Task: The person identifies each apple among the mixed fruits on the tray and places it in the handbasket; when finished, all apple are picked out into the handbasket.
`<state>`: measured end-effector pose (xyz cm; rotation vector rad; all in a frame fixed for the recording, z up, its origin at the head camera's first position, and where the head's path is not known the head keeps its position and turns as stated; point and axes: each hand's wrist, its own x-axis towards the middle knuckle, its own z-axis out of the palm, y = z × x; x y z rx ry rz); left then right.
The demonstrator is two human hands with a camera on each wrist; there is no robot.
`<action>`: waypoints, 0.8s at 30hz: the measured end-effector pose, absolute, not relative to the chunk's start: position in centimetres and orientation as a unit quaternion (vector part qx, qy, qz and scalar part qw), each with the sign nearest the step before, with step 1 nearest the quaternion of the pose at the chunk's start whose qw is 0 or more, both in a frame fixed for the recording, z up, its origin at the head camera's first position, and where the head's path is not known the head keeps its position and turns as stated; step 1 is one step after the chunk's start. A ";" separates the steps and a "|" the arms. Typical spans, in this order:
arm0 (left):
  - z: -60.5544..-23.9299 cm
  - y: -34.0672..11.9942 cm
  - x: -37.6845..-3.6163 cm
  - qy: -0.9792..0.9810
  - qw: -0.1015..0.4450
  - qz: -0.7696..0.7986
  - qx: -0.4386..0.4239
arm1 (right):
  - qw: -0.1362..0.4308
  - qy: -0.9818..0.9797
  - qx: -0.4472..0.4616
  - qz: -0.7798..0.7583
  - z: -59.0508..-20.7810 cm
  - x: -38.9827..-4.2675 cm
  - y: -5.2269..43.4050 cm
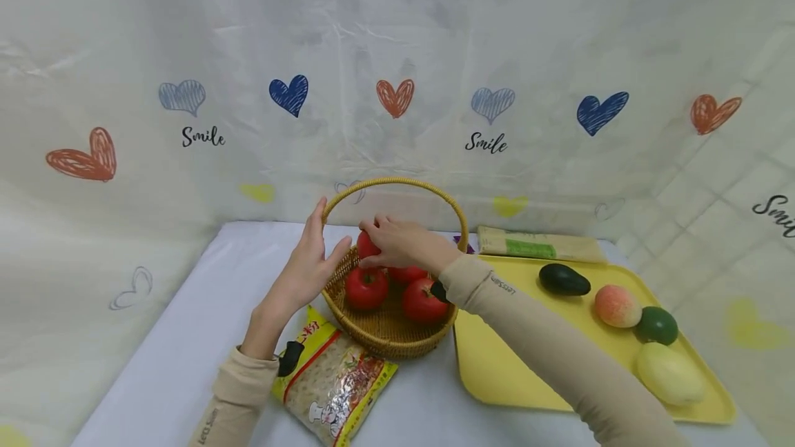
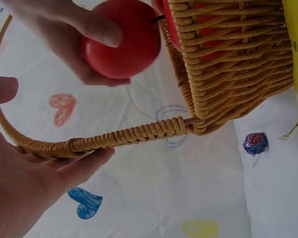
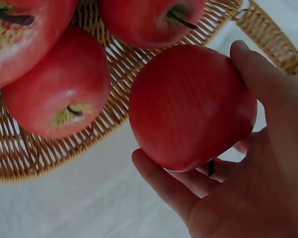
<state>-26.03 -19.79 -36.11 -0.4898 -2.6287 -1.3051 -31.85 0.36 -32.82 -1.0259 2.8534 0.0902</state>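
Observation:
A wicker basket (image 1: 388, 347) with a tall arched handle (image 1: 397, 180) stands in the middle of the table, and three red apples (image 1: 366, 288) lie in it. My right hand (image 1: 406, 243) grips another red apple (image 3: 191, 106) between thumb and fingers, above the basket's back left rim. In the right wrist view this apple's stem points down toward the palm. My left hand (image 1: 306, 274) touches the left side of the handle. Its fingers lie nearly straight along the outside, and the thumb (image 2: 2, 90) stands apart from them.
A yellow printed bag (image 1: 335, 385) lies in front of the basket. On the right, a yellow tray (image 1: 509, 364) carries an avocado (image 1: 564, 279), a peach (image 1: 617, 305), a green fruit (image 1: 656, 325) and a pale yellow fruit (image 1: 669, 373). Behind it lies a long package (image 1: 540, 245).

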 end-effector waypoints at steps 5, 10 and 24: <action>-35.5 -19.0 -26.3 -0.880 0.085 -0.435 -0.170 | 0.060 0.950 -0.303 0.046 -33.6 -33.1 -0.4; -35.1 -18.9 -26.3 -0.883 0.084 -0.429 -0.169 | 0.061 0.958 -0.278 0.046 -33.9 -33.6 -0.9; -36.3 -19.6 -25.8 -0.887 0.081 -0.427 -0.155 | 0.131 0.958 -0.251 0.036 -34.5 -33.9 -2.2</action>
